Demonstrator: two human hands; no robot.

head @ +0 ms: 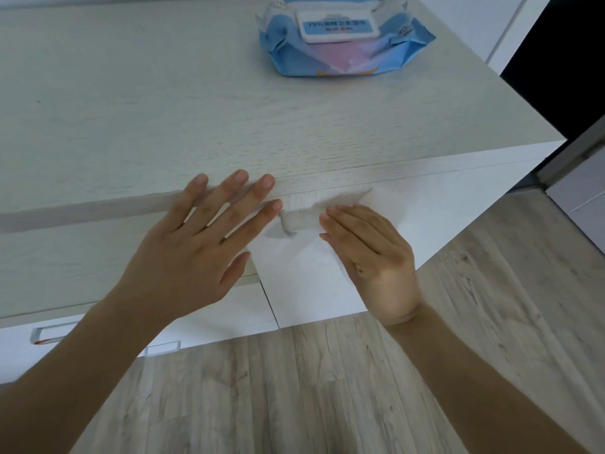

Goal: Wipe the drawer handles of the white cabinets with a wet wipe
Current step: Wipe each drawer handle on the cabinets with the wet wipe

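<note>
My right hand (373, 257) holds a white wet wipe (294, 267) in front of the white cabinet's upper front edge (425, 178). Its fingers lie nearly straight over the wipe and the thumb is hidden behind it. The wipe is partly spread and crumpled near its top. My left hand (196, 253) is flat with spread fingers just to the left, its index fingertip touching the wipe's left edge. Two recessed drawer handles (49, 335) (163, 347) show low on the white drawer fronts, under my left forearm.
A blue pack of wet wipes (343, 37) with a white lid lies at the back of the pale wood-grain cabinet top (163, 109). Grey wood-look floor (327, 388) lies below. A dark gap and another white panel (582, 191) stand at the right.
</note>
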